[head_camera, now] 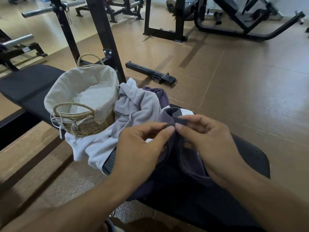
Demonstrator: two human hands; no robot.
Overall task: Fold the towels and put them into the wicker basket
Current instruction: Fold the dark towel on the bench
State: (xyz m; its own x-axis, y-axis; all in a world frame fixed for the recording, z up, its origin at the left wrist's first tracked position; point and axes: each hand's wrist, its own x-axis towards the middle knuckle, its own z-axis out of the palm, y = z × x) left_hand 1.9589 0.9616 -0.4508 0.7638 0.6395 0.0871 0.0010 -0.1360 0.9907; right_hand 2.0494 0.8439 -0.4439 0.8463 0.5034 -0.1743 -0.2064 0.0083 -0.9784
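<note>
Towels lie heaped on a black padded bench with a smooth, slightly shiny cover, which runs from the near right to the far left. The bench stands on a tan, speckled floor crossed by thin seams, and black steel gym frames with chrome bars rise behind it. The wicker basket sits on the bench at the left of the heap, round and woven of pale straw, with two looped rope handles and a cream cloth liner folded over its rim; nothing shows inside but the liner. A white towel, soft and crumpled, spreads from under the basket's near side and hangs over the bench edge. A light grey towel with a fine ribbed weave is bunched just beside the basket's right wall. Behind it lies a purple-grey towel. The dark grey towel, with a stitched hem, hangs in front of the person. The left hand and right hand meet at its top edge, each pinching the hem between thumb and forefinger, thumbs nearly touching. A short black metal bar with a row of holes lies on the floor beyond the heap.
</note>
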